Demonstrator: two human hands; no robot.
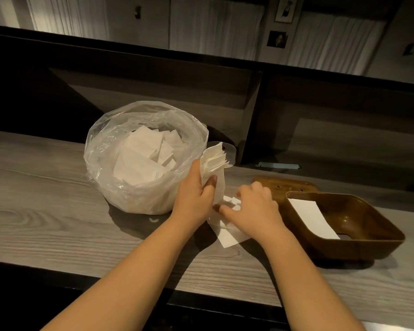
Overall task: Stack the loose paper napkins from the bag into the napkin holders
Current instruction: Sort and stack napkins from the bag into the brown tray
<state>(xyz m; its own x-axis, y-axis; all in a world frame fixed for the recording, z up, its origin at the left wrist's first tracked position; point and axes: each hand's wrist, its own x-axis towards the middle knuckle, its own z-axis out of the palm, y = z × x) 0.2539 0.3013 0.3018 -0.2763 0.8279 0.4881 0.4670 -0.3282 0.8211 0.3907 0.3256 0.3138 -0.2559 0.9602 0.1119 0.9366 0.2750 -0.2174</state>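
Napkin sorting on the grey wood-grain counter (45, 187).
We see the clear plastic bag of loose white napkins (141, 158) far left, the brown open napkin holder (359, 242) right; our left hand (196, 189) grips a fanned napkin bundle (213, 158), our right hand (256, 206) pinches flat napkins (227, 237) between them.

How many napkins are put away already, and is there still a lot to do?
Just started, it seems. Done: only one napkin shows inside the brown holder. In hand: the left hand grips a bunch of napkins, while the right hand gathers loose ones on the counter. Left: the bag is still quite full of napkins.
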